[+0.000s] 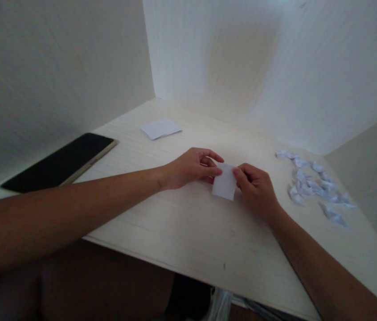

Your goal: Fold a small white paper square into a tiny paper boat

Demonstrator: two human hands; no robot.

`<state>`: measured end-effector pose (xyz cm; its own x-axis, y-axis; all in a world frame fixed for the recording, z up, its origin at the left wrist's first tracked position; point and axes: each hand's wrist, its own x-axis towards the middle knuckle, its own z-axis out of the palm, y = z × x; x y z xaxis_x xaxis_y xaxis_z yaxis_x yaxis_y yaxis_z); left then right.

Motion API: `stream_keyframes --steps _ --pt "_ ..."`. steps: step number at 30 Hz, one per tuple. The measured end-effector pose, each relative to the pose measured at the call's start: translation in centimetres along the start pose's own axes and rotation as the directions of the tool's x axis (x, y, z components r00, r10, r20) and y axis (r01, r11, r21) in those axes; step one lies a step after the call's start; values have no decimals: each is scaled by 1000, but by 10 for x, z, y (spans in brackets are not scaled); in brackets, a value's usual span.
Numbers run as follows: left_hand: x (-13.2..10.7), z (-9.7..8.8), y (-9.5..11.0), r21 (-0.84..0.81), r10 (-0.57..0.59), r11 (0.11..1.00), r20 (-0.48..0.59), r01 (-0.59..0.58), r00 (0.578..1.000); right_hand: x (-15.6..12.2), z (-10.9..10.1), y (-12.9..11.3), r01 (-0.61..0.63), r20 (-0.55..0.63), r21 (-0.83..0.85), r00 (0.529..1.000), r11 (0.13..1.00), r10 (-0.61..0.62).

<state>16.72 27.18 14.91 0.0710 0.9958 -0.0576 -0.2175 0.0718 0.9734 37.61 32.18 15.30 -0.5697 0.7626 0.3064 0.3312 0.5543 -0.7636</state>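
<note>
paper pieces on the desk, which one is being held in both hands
The small white paper rectangle at the desk's middle, pinched between the left hand and right hand. The flat sheet farther back and the folded pieces at right lie untouched.

The left hand (190, 168) hides part of the small paper (223, 183); the paper bits (312, 183) are too blurry to tell their shapes; both arms run off the picture's edge.

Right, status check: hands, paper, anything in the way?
Left hand and right hand both pinch the small white paper over the desk. Folded pieces lie right, phone left; nothing blocks.
</note>
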Motion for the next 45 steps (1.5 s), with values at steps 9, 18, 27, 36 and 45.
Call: stream_keyframes --steps 9,18,27,36,45 --pt "-2 3 4 21 31 999 -13 -31 999 0 -1 -6 32 -37 -18 999 999 -32" --pt "-1 1 5 26 45 999 10 -45 999 1 -2 -6 77 -71 -32 994 997 -79" --pt "2 -2 4 34 81 996 57 -83 995 0 -4 -7 108 -114 -68 987 992 -115" --pt "2 -2 -1 96 165 981 50 -170 985 0 -7 -7 119 -155 -102 979 988 -134" --pt "5 -3 -5 136 208 966 91 -219 974 -1 -8 -5 122 -173 -145 974 982 -146"
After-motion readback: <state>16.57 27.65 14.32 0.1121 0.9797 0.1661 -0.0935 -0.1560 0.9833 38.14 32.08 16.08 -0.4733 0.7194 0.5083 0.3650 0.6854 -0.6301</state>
